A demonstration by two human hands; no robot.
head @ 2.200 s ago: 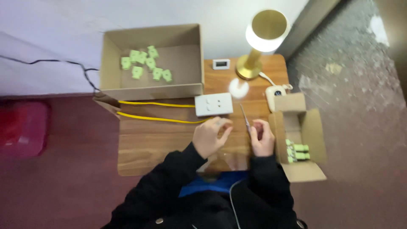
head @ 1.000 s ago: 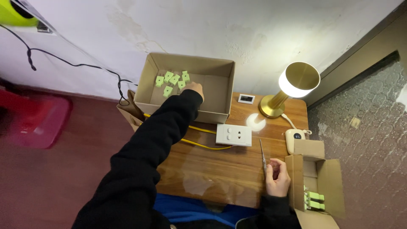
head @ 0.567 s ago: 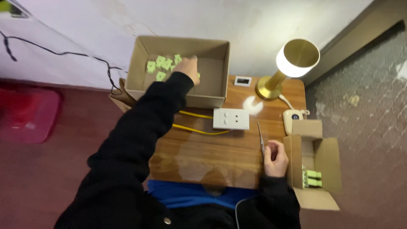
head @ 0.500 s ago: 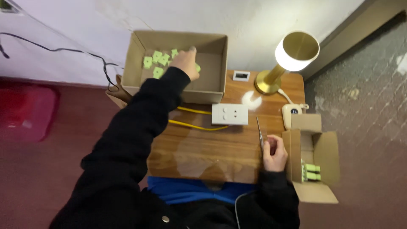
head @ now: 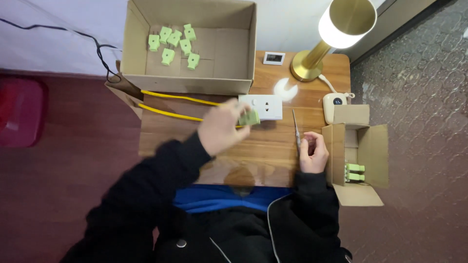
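My left hand (head: 222, 127) hovers over the wooden table (head: 263, 156), pinching a small green plug (head: 249, 117) just left of the white socket block (head: 261, 106). My right hand (head: 313, 153) rests on the table near its right edge, closed around a thin screwdriver (head: 296, 129) whose tip points away from me. The large cardboard box (head: 189, 84) at the back holds several more green plugs (head: 173, 43).
A small open cardboard box (head: 360, 155) at the right holds green plugs (head: 355, 172). A gold lamp (head: 336, 34) stands lit at the back right, beside a small white device (head: 333, 104). Yellow cables (head: 170, 104) run from the socket block to the left.
My left arm has drawn back from the large box to the table, now with a green plug in its fingers. My right hand has stayed put with the screwdriver.
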